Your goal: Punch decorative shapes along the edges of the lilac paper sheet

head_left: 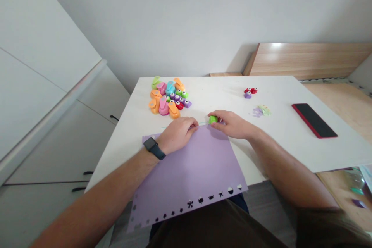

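Observation:
A large sheet of purple paper (pixel 200 159) lies over the table's front edge, with small shapes punched along its near and left edges. My left hand (pixel 180 131) pinches the far edge of this sheet, thumb and fingers pressed together. In my right hand (pixel 231 123) is a small green craft punch (pixel 213 119), gripped at the sheet's far edge, right of my left hand. My fingers partly cover the punch, and I cannot tell how far the paper sits in it.
Several colourful craft punches (pixel 163 105) cluster at the back left of the white table (pixel 215 93). Red and purple punches (pixel 248 95) stand at the back right, near purple and green paper scraps (pixel 261 111). A black slab with a red edge (pixel 314 120) lies far right.

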{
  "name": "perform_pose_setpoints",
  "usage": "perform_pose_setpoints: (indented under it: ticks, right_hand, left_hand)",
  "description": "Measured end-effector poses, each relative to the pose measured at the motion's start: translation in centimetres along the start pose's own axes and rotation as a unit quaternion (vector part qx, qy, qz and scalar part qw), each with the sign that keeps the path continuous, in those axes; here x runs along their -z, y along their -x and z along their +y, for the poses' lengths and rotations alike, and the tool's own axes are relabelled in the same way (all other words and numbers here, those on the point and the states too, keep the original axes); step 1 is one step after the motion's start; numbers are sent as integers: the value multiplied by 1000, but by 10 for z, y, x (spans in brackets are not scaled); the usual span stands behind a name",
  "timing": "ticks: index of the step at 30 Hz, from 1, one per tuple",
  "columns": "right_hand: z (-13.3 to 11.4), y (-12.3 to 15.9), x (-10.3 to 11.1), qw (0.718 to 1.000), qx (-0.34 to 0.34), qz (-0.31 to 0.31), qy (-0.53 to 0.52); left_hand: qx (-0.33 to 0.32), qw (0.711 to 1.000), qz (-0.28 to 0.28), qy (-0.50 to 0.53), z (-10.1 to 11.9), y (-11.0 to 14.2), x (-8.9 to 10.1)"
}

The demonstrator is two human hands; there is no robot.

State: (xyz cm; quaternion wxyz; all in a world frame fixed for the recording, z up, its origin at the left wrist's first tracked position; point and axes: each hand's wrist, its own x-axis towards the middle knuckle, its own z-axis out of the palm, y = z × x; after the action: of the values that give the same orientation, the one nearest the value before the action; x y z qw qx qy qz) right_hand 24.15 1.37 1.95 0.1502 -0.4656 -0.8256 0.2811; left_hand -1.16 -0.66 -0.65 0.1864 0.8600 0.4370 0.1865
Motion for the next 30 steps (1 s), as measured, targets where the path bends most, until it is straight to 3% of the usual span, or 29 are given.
perform_pose_setpoints:
  ticks: [10,17,23,26,30]
  right_hand:
    - [11,-6,3,994,-59,34,-89]
    - [14,-8,3,978,-93,87,-167]
    - [1,-6,-1,962,-51,36,-265]
    - [1,-7,-5,965,-63,14,-254]
    - [11,-11,-6,972,-92,37,-213]
  left_hand:
    - [-10,999,36,24,-3,5,-6]
    - [-31,999,22,18,2,11,-4]
    - [-39,999,8,8,3,12,-6]
    - [-42,999,6,5,3,13,-6]
    - [-42,999,9,3,3,13,-6]
